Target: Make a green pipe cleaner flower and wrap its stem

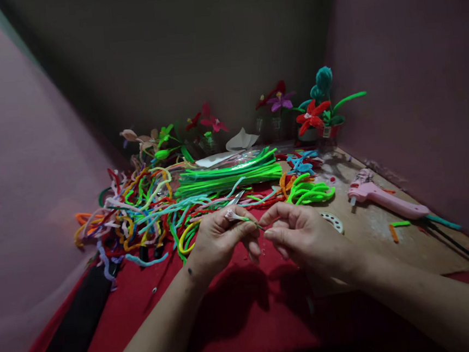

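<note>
Over the middle of the red cloth, my left hand pinches a small pipe cleaner piece, with a whitish-pink end and a thin green stem, between thumb and forefinger. The stem points right, toward my right hand. My right thumb and forefinger close at the stem's tip; the exact contact is too small to see clearly. Just behind my left hand, the metal blades of scissors stick up, and a yellow loop, apparently their handle, shows beside the wrist.
Tangled colored pipe cleaners lie at left, with green bundles behind my hands. A pink glue gun rests on a brown board at right, its cord trailing. Finished pipe cleaner flowers stand at the back. Walls flank both sides.
</note>
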{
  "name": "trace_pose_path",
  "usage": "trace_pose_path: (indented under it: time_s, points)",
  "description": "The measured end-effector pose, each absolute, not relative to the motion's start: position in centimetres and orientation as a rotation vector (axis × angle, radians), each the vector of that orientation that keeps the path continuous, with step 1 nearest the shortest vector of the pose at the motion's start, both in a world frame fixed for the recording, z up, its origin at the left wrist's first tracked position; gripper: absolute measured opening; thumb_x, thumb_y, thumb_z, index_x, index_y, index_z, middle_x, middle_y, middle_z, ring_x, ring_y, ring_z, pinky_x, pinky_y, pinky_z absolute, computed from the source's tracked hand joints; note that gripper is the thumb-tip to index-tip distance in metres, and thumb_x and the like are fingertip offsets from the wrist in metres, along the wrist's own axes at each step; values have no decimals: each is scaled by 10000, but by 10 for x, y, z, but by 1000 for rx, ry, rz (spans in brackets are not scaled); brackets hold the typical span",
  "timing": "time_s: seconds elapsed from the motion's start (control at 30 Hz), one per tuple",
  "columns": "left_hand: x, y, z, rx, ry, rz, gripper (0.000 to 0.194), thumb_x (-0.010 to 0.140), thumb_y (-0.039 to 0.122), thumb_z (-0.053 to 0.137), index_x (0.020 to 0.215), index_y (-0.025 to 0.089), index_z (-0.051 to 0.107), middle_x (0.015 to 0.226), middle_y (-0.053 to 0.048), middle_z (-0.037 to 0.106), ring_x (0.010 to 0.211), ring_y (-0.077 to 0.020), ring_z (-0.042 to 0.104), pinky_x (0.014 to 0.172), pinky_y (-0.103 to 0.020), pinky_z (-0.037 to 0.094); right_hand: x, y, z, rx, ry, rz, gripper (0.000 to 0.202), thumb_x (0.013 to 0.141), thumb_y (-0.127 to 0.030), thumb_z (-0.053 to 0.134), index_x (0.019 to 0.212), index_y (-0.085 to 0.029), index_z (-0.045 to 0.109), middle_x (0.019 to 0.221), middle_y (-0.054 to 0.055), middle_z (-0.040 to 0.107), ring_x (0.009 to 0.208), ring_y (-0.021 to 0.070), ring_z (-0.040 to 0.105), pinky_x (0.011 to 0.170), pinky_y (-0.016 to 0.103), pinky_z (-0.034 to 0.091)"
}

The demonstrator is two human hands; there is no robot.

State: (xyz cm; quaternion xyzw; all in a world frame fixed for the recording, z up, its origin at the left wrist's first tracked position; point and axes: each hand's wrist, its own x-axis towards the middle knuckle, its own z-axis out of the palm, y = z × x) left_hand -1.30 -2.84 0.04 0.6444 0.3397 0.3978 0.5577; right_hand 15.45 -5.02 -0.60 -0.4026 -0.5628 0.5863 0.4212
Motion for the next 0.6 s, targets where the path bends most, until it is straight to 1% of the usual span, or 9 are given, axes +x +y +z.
trace_pose_path:
  time_s: [0.1,0.17,0.27,0.33,0.43,0.53,0.6]
  points:
    - [-12,-28,0,1501,783,936,90,780,197,590,774,107,600,508,-18,627,414,-154,597,410,-267,500,156,-47,-5,-948,-1295,1650,126,724,-235,579,806,-189,494,385,-99,453,283,30,272,298,145,189]
    - [-9,-28,-1,1459,772,989,84,770,183,599,756,102,612,523,-20,626,420,-150,595,402,-266,504,157,-44,-5,-932,-1255,1688,159,699,-264,608,767,-193,483,378,-96,464,268,29,267,280,140,169]
    - [-3,-28,-4,1344,715,1095,93,775,174,585,735,102,628,579,-28,636,446,-142,596,397,-262,511,159,-42,-4,-945,-1233,1665,175,683,-289,626,702,-182,489,379,-83,475,261,26,282,273,140,181]
    - [0,-29,-6,1303,677,1122,124,802,182,549,755,108,636,575,-31,640,450,-138,596,410,-260,514,159,-41,-4,-947,-1212,1672,173,688,-295,622,687,-176,496,377,-81,473,257,23,277,271,141,181]
    - [0,-28,-8,1329,677,1114,149,820,195,528,788,115,649,545,-30,637,439,-138,594,424,-263,517,159,-41,-4,-949,-1192,1727,167,682,-282,623,670,-170,501,377,-80,470,262,15,265,276,137,164]
    - [-5,-27,-8,1364,698,1078,125,792,197,567,770,113,656,581,-36,641,444,-149,599,391,-271,516,160,-41,-3,-985,-1236,1769,161,674,-268,615,637,-165,498,367,-77,454,269,15,258,281,141,150]
    - [-10,-26,-6,1395,709,1024,122,785,191,576,752,104,656,590,-43,638,444,-153,601,380,-268,511,162,-40,-1,-1011,-1302,1735,158,677,-250,600,606,-163,489,363,-72,444,283,21,278,292,146,163]
